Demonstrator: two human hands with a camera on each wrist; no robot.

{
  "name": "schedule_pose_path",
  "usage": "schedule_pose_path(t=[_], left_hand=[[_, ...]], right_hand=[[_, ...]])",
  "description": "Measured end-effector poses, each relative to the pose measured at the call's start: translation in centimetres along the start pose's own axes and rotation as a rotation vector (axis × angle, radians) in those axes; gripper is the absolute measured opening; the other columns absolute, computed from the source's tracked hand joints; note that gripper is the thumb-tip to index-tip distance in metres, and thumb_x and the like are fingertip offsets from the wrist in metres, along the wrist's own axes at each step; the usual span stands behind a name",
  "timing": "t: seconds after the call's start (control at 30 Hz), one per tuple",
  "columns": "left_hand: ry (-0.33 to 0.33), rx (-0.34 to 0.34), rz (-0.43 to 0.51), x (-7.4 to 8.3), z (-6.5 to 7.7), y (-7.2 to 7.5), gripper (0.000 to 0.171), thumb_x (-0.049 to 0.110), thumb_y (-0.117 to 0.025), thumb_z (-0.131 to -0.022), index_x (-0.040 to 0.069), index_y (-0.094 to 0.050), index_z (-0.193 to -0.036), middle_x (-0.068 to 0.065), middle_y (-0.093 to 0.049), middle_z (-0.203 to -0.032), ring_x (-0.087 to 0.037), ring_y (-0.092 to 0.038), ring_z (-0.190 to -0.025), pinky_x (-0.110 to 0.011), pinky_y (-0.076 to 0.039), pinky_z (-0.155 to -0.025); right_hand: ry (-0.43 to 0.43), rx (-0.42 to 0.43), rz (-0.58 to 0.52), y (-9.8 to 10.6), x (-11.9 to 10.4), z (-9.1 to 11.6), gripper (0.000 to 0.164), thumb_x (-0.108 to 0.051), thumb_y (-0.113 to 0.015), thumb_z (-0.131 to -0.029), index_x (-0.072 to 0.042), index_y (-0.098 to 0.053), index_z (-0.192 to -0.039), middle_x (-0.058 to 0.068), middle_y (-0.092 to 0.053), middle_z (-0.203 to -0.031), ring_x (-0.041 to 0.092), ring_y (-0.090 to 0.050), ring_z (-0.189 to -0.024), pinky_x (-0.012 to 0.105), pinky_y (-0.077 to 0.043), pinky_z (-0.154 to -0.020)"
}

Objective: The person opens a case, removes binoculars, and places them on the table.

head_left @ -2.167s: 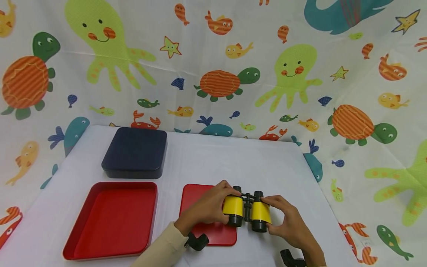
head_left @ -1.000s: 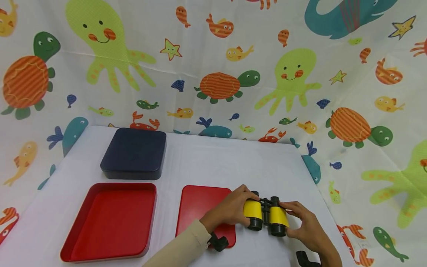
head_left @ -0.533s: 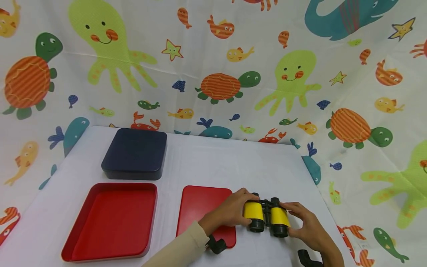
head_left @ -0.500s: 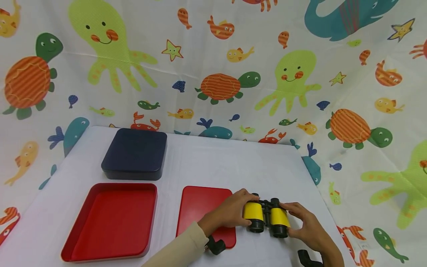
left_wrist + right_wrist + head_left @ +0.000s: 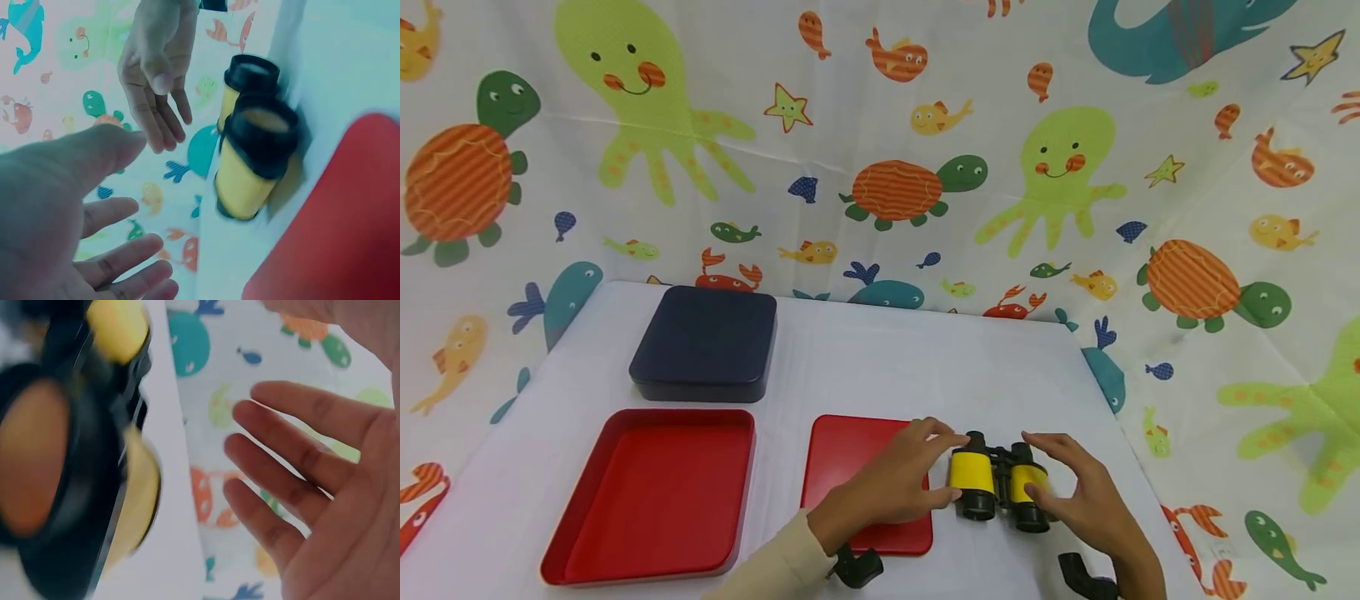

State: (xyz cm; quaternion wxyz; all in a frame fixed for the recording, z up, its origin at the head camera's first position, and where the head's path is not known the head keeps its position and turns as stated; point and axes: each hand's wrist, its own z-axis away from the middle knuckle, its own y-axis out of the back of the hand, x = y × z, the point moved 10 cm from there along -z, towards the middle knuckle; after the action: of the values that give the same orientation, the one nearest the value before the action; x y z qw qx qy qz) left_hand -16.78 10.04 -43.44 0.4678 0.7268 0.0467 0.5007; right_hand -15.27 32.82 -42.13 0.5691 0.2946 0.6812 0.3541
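A pair of yellow and black binoculars (image 5: 973, 472) lies on the white table, just right of the red lid (image 5: 850, 450). To its left is my left hand (image 5: 887, 479), fingers spread and apart from it in the left wrist view, partly over the red lid. My right hand (image 5: 1086, 492) hovers over the right barrel with thumb and fingers parted. In the right wrist view its fingers (image 5: 294, 450) stretch out loosely and hold nothing. Both wrist views show the binoculars (image 5: 250, 165) standing free of the hands.
An open red tray (image 5: 655, 492) sits at the left of the white table (image 5: 880, 358). Behind it is a closed dark blue box (image 5: 703, 342). A curtain (image 5: 820, 75) printed with sea animals hangs behind and around the table.
Both hands have let go of the binoculars, which they gripped and moved rightward off the red lid earlier. The left hand has drawn back left; the right hand's fingers have opened.
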Motion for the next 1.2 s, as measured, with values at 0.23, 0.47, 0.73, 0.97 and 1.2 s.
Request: schedule_pose_path(t=[0.23,0.47,0.73,0.97,1.2], left_hand=[[0.044,0.068,0.011,-1.1,2.9,3.9,0.068,0.039,-0.075,-0.097,0.031,-0.049,-0.159,0.002,-0.049,-0.159,-0.019,-0.045,-0.146,-0.042,-0.060,-0.104],[0.063,0.167,-0.051,-1.9,5.3,7.7,0.077,0.045,-0.079,-0.094,0.024,-0.048,-0.160,-0.004,-0.044,-0.165,-0.028,-0.039,-0.153,-0.056,-0.054,-0.111],[0.083,0.277,-0.173,-3.6,7.0,11.1,0.086,0.050,-0.078,-0.093,0.019,-0.042,-0.164,-0.010,-0.041,-0.168,-0.035,-0.036,-0.157,-0.066,-0.046,-0.116],[0.111,0.324,-0.240,-5.9,8.0,13.2,0.087,0.050,-0.073,-0.097,0.018,-0.034,-0.167,-0.015,-0.036,-0.171,-0.040,-0.032,-0.158,-0.071,-0.041,-0.117],[0.154,0.357,-0.283,-8.3,9.0,15.5,0.084,0.047,-0.068,-0.101,0.014,-0.030,-0.168,-0.020,-0.033,-0.171,-0.044,-0.030,-0.156,-0.077,-0.040,-0.113]], right_hand=[[0.096,0.083,-0.013,0.2,-4.4,-1.4,0.065,-0.028,-0.089,-0.088,-0.026,-0.063,-0.147,0.001,-0.066,-0.139,0.028,-0.060,-0.129,0.075,-0.052,-0.101],[0.238,0.099,-0.016,-1.2,-9.1,-3.1,0.082,-0.028,-0.093,-0.082,-0.035,-0.055,-0.154,-0.008,-0.062,-0.146,0.012,-0.054,-0.134,0.061,-0.057,-0.103],[0.327,0.110,-0.030,-3.8,-13.3,-5.6,0.091,-0.039,-0.091,-0.083,-0.030,-0.045,-0.162,-0.002,-0.051,-0.158,0.019,-0.046,-0.143,0.058,-0.056,-0.104],[0.292,0.012,-0.042,-7.1,-15.3,-8.1,0.091,-0.051,-0.081,-0.091,-0.033,-0.034,-0.167,-0.005,-0.041,-0.167,0.018,-0.038,-0.151,0.052,-0.058,-0.106],[0.256,0.021,-0.072,-9.6,-17.4,-10.7,0.084,-0.053,-0.075,-0.096,-0.034,-0.034,-0.166,0.000,-0.046,-0.163,0.021,-0.044,-0.149,0.053,-0.057,-0.108]])
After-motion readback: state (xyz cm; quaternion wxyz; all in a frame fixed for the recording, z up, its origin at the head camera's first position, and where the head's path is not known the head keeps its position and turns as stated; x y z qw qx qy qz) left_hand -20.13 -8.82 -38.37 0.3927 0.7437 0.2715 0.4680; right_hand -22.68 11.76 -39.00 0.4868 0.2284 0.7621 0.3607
